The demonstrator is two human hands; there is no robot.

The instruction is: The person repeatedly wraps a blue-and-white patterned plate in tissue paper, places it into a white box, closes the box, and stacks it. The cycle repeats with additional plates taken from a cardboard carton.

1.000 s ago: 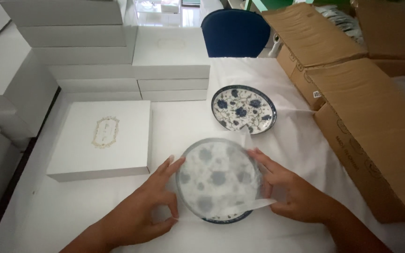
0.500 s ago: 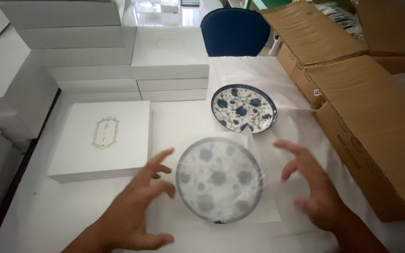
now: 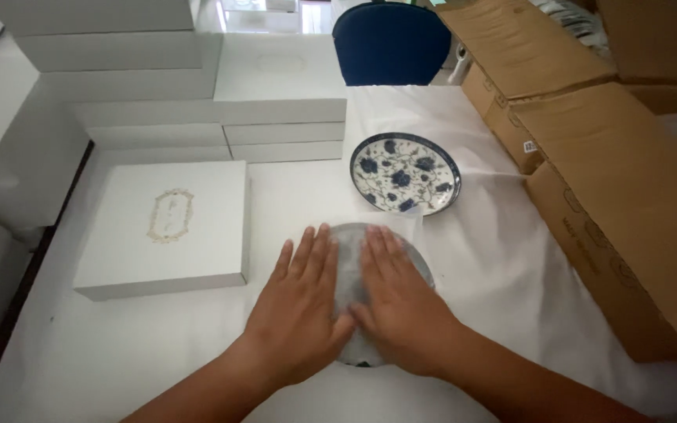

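Note:
Both my hands lie flat, fingers together, on a round plate covered with a thin translucent white sheet point(image 3: 349, 244) on the white table. My left hand point(image 3: 301, 307) rests on the plate's left half. My right hand point(image 3: 398, 305) presses on its right half. The hands hide most of the plate; only its far rim and a bit of its near edge show. Just beyond it sits an uncovered blue-and-white floral plate point(image 3: 405, 173).
A flat white gift box with a gold emblem point(image 3: 164, 225) lies to the left. Stacked white boxes point(image 3: 284, 102) line the far side. Open brown cardboard cartons point(image 3: 628, 204) stand along the right. A blue chair point(image 3: 389, 43) is behind the table.
My hands lifted off the sheet-covered plate and spread apart, then came down flat on top of it, side by side. The plate has stayed in place.

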